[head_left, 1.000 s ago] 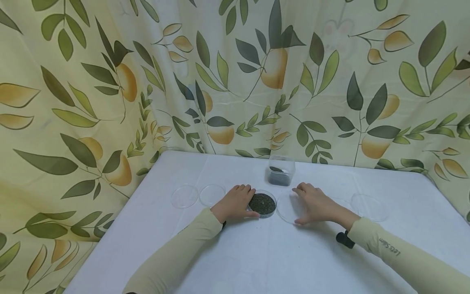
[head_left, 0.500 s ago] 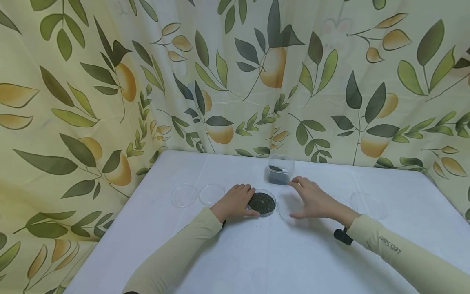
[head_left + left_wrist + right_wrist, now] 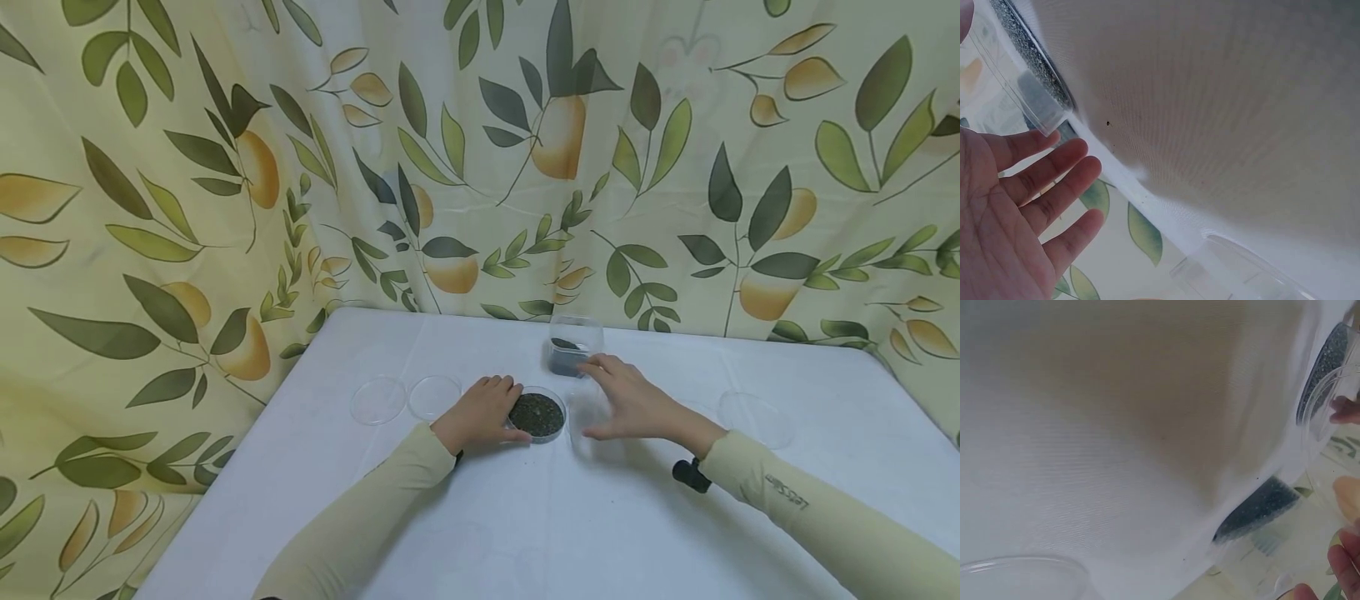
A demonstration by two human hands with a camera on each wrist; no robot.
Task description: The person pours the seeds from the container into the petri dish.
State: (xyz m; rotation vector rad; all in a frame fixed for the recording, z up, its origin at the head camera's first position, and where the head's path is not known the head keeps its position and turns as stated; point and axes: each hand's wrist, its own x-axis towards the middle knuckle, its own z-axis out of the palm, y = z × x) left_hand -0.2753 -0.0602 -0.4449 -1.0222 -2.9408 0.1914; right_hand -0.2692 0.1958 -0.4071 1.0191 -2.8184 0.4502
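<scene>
A clear petri dish filled with dark granules (image 3: pixel 537 416) sits flat on the white table. My left hand (image 3: pixel 483 412) holds it from its left side, thumb near the front and fingers at the back. In the left wrist view, a fingertip touches the dish's clear wall (image 3: pixel 1044 119). My right hand (image 3: pixel 633 404) grips a clear round petri dish lid (image 3: pixel 585 411) between thumb and fingers, raised and tilted just right of the filled dish. From the right wrist, the lid's rim (image 3: pixel 1307 444) overlaps the filled dish (image 3: pixel 1329 365).
Behind the hands stands a clear square box (image 3: pixel 573 354) with dark granules inside. Two clear round dishes, an outer one (image 3: pixel 377 400) and an inner one (image 3: pixel 435 397), lie at left. Another clear round piece (image 3: pixel 755 419) lies at right. A leaf-patterned curtain (image 3: pixel 465 167) hangs behind the table.
My right hand has lifted the clear lid off the table, moved slightly left and away from me, and tilted it. My left hand and the filled dish have stayed put.
</scene>
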